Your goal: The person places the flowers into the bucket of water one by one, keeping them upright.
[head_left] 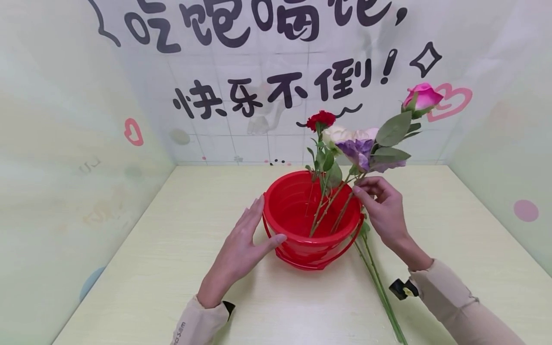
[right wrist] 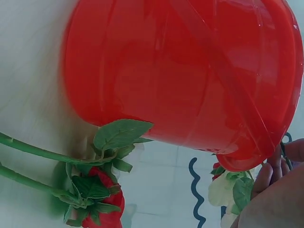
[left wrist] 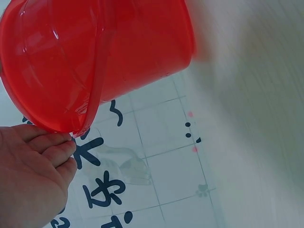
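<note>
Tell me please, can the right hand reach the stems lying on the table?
Probably yes: those stems lie beside the bucket, their lower parts uncovered, though the right hand must likely release its held stem first.

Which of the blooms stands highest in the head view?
The bright pink rose, at the upper right. It sits above and to the right of the ruffled red flower, the cream flower and the purple flower.

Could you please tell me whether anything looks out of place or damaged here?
Nothing looks spilled or damaged. The only slight oddity is two green flower stems lying on the table beside the red bucket, while a red carnation stands inside it.
</note>
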Demonstrator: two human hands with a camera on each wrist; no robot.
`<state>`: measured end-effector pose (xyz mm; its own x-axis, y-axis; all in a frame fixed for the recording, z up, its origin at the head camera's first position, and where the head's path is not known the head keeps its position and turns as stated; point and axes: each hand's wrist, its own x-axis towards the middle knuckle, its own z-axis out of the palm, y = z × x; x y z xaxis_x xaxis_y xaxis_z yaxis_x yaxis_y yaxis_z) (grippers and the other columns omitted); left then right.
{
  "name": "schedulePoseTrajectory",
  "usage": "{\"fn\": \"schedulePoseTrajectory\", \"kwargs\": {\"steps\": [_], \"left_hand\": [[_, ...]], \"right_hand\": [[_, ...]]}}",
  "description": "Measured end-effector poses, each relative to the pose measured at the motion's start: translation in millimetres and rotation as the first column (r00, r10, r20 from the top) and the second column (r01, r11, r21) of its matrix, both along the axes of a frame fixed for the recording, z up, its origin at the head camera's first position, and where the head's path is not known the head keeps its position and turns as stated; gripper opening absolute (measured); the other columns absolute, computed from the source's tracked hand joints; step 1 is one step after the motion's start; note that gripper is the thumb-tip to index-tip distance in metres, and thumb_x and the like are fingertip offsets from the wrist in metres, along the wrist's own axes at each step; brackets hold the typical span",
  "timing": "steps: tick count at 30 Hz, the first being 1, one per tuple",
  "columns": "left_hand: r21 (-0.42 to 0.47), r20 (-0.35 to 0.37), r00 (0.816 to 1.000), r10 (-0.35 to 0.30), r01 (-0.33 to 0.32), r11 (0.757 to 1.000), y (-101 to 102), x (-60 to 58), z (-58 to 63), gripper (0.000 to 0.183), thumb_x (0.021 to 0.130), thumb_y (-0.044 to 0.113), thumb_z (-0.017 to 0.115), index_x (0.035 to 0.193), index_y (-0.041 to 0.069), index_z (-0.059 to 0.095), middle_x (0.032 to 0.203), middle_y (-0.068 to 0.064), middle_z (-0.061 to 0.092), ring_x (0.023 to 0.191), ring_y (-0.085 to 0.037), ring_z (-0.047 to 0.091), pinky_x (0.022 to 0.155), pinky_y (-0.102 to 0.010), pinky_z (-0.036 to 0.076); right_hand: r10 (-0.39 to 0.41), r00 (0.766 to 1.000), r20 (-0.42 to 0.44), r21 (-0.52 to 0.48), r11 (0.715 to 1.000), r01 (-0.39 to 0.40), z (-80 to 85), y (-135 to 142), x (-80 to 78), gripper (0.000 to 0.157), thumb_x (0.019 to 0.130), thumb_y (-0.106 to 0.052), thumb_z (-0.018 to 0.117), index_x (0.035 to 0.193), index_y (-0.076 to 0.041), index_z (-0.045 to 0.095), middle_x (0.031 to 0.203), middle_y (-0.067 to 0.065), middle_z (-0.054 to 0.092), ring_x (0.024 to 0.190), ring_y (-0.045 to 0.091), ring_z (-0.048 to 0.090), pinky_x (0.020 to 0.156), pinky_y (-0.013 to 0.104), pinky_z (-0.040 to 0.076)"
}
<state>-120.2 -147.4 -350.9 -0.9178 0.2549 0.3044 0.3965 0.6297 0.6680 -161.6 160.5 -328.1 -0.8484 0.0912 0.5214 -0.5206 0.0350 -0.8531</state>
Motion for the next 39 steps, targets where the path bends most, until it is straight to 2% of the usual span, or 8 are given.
{"fn": "schedulePoseTrajectory", "kwargs": {"steps": [9, 20, 26, 33, 39], "left_hand": [[-0.001, -0.011, 1.0, -0.009, 0.009, 1.0, 0, 0.2, -0.2, 0.093, 0.094, 0.061, 0.067, 0.167, 0.027, 0.021, 0.17, 0.002, 0.023, 0.155, -0.028, 0.021, 0.116, -0.06, 0.034], [-0.003, -0.005, 1.0, -0.004, 0.004, 1.0, 0, 0.6, 0.8, 0.094, 0.093, 0.061, 0.068, 0.167, 0.027, 0.021, 0.17, 0.003, 0.022, 0.155, -0.027, 0.021, 0.114, -0.061, 0.037], [-0.001, -0.005, 1.0, -0.007, 0.007, 1.0, 0, 0.2, -0.4, 0.093, 0.093, 0.061, 0.067, 0.167, 0.028, 0.021, 0.17, 0.001, 0.023, 0.156, -0.025, 0.021, 0.117, -0.058, 0.032], [-0.007, -0.01, 1.0, -0.01, 0.01, 1.0, 0, 0.0, -0.8, 0.093, 0.094, 0.06, 0.067, 0.167, 0.027, 0.021, 0.17, 0.002, 0.023, 0.155, -0.023, 0.021, 0.119, -0.056, 0.03], [-0.004, -0.007, 1.0, -0.008, 0.008, 1.0, 0, 0.6, -0.3, 0.093, 0.093, 0.06, 0.068, 0.167, 0.027, 0.021, 0.17, 0.002, 0.023, 0.155, -0.027, 0.022, 0.116, -0.059, 0.034]], "right_hand": [[-0.02, 0.998, 0.06, 0.128, 0.992, 0.013, 1.1, -1, 2.1, 0.014, 0.099, 0.005, 0.064, 0.109, 0.014, 0.061, 0.09, -0.004, 0.067, 0.081, 0.011, 0.061, 0.056, 0.016, 0.049], [-0.03, 0.994, 0.109, 0.203, 0.979, 0.007, 2.5, -4, 0.3, 0.014, 0.098, 0.001, 0.068, 0.106, 0.011, 0.064, 0.091, 0.003, 0.065, 0.083, 0.013, 0.057, 0.065, 0.018, 0.048], [-0.038, 0.994, 0.102, 0.253, 0.967, 0.011, 5.4, -7, -1.2, 0.01, 0.097, -0.001, 0.069, 0.101, 0.007, 0.065, 0.084, 0.005, 0.059, 0.079, 0.017, 0.051, 0.069, 0.021, 0.044], [-0.063, 0.99, 0.125, 0.31, 0.95, 0.021, 7.5, -6, -1.3, 0.011, 0.097, -0.005, 0.07, 0.098, 0.005, 0.065, 0.082, 0.006, 0.055, 0.079, 0.021, 0.047, 0.066, 0.024, 0.04], [-0.089, 0.987, 0.135, 0.354, 0.934, 0.036, 10.1, -6, -0.7, 0.013, 0.096, -0.007, 0.071, 0.097, 0.004, 0.065, 0.083, 0.006, 0.055, 0.08, 0.021, 0.047, 0.064, 0.023, 0.04]]}}
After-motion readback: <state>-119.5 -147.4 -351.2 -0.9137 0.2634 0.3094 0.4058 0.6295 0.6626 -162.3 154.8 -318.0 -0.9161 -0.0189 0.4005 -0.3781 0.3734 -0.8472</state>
